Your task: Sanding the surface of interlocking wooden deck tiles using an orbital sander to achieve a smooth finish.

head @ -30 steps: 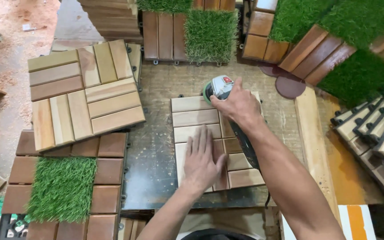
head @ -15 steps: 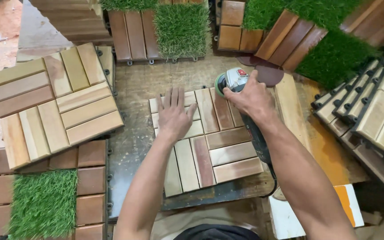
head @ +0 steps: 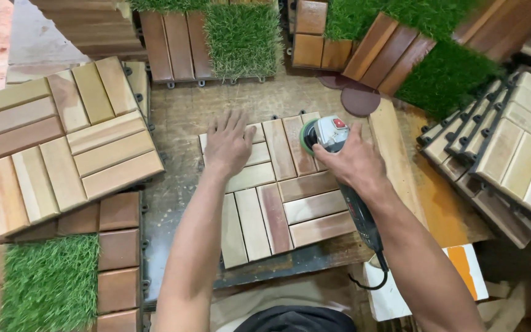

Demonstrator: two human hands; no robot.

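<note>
A square wooden slat tile (head: 278, 197) lies on the worn workbench (head: 182, 123) in front of me, turned slightly. My left hand (head: 228, 142) presses flat on its far left corner, fingers spread. My right hand (head: 351, 163) grips a green and grey hand sander (head: 330, 136), whose round pad rests on the far right slats of the tile. The sander's dark body and cord (head: 367, 230) run back under my forearm.
A pale slat tile (head: 62, 144) sits at the left on a stack, with brown tiles and artificial grass (head: 50, 286) below it. More grass-and-wood tiles (head: 216, 40) line the back. Pale tiles (head: 511, 154) lean at the right. Loose sanding discs (head: 359, 98) lie behind the sander.
The tile has been turned and shifted on the bench. My left hand moved from the tile's middle to its far left corner. The sander came down from beyond the tile onto its far slats.
</note>
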